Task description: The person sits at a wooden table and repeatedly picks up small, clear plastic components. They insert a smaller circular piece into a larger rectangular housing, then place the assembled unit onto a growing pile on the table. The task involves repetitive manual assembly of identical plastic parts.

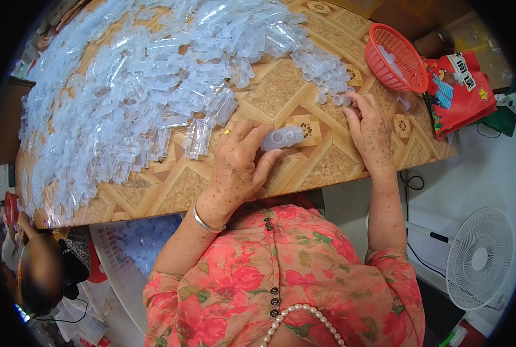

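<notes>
My left hand (pixel 238 165) holds a clear plastic piece (pixel 285 137) between thumb and fingers, just above the patterned table (pixel 321 165). The piece is elongated, with a rounded end and a round opening on its upper side. To the right, my right hand (pixel 371 130) has thumb and forefinger closed at the near edge of a small pile of clear round caps (pixel 321 68). Its fingertips pinch one small cap (pixel 346 100), partly hidden by them. A large heap of clear plastic pieces (pixel 171 75) spreads over the left and far side of the table.
A red plastic basket (pixel 376 61) with some clear pieces inside stands at the far right, beside a red printed bag (pixel 457 95). A white fan (pixel 479 258) is below right. Under the table's left side sits a white basket (pixel 116 272) of clear pieces. Another person (pixel 41 272) is at far left.
</notes>
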Motion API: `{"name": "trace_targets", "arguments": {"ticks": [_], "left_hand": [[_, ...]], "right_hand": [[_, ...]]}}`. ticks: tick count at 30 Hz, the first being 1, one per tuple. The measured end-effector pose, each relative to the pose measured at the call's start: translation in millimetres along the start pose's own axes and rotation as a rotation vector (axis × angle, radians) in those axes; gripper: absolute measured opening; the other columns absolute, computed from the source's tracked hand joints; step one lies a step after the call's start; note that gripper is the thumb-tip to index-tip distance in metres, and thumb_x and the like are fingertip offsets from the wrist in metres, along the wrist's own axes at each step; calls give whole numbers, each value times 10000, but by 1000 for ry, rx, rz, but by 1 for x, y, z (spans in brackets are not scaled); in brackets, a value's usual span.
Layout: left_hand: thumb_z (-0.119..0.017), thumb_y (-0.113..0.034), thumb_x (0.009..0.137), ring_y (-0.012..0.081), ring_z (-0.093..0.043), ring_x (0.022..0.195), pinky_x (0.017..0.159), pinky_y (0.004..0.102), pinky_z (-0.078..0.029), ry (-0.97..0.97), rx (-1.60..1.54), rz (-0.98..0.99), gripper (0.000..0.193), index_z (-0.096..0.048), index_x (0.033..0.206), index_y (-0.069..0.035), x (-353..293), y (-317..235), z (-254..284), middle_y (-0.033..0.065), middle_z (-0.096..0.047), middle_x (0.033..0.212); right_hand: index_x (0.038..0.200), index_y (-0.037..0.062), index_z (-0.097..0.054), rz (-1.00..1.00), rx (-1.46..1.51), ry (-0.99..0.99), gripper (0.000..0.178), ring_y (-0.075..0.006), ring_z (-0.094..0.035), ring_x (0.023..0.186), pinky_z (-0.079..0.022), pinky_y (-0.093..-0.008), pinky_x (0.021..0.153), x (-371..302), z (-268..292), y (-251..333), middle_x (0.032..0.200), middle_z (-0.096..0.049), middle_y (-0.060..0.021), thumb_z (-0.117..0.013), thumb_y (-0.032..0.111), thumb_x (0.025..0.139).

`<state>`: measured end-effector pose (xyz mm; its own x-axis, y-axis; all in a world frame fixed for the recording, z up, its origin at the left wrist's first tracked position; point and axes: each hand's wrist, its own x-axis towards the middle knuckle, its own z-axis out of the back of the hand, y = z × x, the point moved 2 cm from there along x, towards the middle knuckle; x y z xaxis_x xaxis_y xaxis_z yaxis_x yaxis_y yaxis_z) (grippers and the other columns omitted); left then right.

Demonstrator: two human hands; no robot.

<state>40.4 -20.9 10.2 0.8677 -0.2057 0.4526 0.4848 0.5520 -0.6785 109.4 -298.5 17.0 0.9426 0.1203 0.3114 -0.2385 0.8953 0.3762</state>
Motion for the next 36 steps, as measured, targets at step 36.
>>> {"name": "trace_targets", "arguments": {"ticks": [36], "left_hand": [[-825,-106,783,348,-676,899,746,416,-551,7,-4,42,420,-703,1177,-27,-4,10,-5,153,-677,1061]], "right_hand": [[1008,34,-654,321,490,218,264,-326,-647,986,-487,-430,905,-14,-14,107,1025,-685,-108,-811,77,799]]}}
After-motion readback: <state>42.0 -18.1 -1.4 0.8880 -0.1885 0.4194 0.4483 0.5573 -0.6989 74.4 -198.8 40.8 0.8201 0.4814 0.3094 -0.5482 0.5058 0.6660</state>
